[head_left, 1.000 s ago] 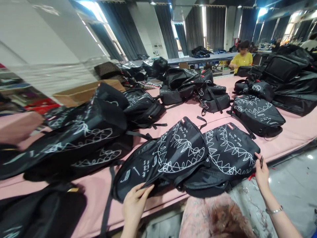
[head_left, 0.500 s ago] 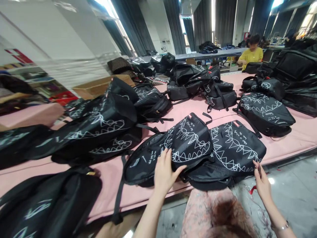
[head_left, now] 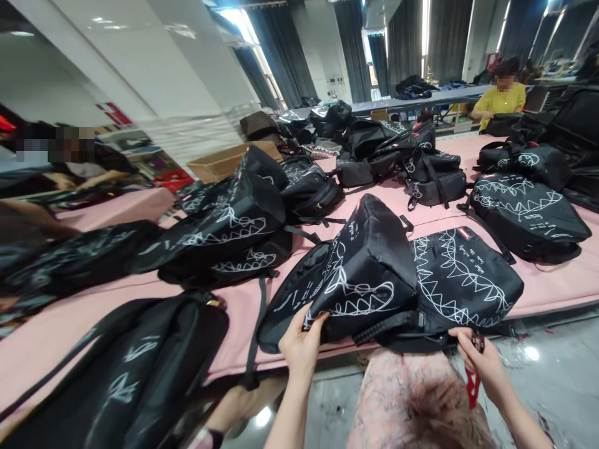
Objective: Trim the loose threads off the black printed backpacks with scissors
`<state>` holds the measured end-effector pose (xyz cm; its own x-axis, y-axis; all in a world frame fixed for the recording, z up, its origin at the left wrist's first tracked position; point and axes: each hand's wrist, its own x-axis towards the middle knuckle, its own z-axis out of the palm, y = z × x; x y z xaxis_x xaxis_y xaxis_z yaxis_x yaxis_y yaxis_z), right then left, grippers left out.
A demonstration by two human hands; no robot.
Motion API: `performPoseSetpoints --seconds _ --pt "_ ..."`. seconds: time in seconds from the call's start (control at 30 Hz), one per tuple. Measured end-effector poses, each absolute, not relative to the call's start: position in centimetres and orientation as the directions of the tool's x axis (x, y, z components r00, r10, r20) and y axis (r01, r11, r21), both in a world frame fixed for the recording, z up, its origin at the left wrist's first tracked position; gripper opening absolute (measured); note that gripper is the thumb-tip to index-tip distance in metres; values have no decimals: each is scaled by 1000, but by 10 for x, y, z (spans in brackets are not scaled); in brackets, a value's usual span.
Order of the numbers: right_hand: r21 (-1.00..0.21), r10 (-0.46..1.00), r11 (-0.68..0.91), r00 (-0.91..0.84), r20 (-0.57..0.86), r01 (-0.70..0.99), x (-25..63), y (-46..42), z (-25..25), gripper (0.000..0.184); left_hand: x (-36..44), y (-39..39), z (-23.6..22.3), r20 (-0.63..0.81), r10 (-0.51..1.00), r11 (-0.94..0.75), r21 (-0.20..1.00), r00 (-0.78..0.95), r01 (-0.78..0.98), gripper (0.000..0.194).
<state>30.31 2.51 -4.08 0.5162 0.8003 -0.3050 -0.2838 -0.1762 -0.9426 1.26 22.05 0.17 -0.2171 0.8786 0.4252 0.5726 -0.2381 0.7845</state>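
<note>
While the left hand (head_left: 302, 340) pinches a patterned backpack (head_left: 369, 265), the right hand (head_left: 482, 358) grips a red item (head_left: 473, 386) (partly hidden). Another backpack (head_left: 461, 277) lies just beyond its fingertips.

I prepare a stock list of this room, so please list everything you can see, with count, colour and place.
Raised backpack: one, black with white scribbles, front centre
Flatter backpack: one, black with white scribbles, right of it
Other bags: many, mostly black, overlapping, exact count unclear
Near table: one, pink, under the bags
Far table: one, bluish-grey, background
Cardboard box: one, brown, behind left bags
Curtains: several, dark grey, back windows
Co-workers: at least two, one in yellow, upper right; another at left
Small item: one, red and dark, in right hand, type unclear
Left hand: one, bare, gripping raised backpack
Right hand: one, bare, near flatter backpack
</note>
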Motion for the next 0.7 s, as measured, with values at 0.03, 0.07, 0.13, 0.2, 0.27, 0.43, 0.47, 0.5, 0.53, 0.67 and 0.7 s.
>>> performPoseSetpoints --seconds 0.03,0.07,0.13,0.2,0.27,0.43,0.47,0.5,0.53,0.67,0.7 --pt "-931 823 -166 474 -312 -326 297 35 -33 48 5 213 -1 405 878 -222 816 -254 534 33" --pt "-921 845 -157 434 -313 -357 290 44 -26 50 -1 207 -3 385 877 -205 840 -287 502 33" --pt "-900 885 -189 328 -330 -394 274 62 -12 49 -11 197 -9 356 866 -175 873 -351 454 32" --pt "-882 909 -255 212 -359 -397 259 75 -3 46 -17 192 -13 338 850 -157 894 -405 419 32" --pt "-867 915 -299 136 -379 -399 246 84 1 47 -20 190 -16 332 838 -152 904 -433 398 32" --pt "-853 929 -267 115 -351 -449 240 86 -8 45 -16 192 -22 344 830 -177 909 -439 377 31" --pt "-845 931 -265 106 -350 -464 242 83 -11 45 -14 193 -22 349 825 -186 910 -444 371 31" --pt "-834 932 -271 87 -353 -481 243 80 -14 45 -12 195 -21 356 818 -195 911 -452 364 31" --pt "-820 933 -282 56 -355 -498 245 77 -17 44 -9 198 -20 364 810 -204 910 -460 360 32" --pt "-793 956 -278 -78 -283 -542 245 68 -18 36 1 209 -1 425 763 -267 893 -486 362 33" --pt "-791 964 -256 -93 -248 -556 243 68 -15 34 3 212 7 450 749 -288 882 -486 373 32"
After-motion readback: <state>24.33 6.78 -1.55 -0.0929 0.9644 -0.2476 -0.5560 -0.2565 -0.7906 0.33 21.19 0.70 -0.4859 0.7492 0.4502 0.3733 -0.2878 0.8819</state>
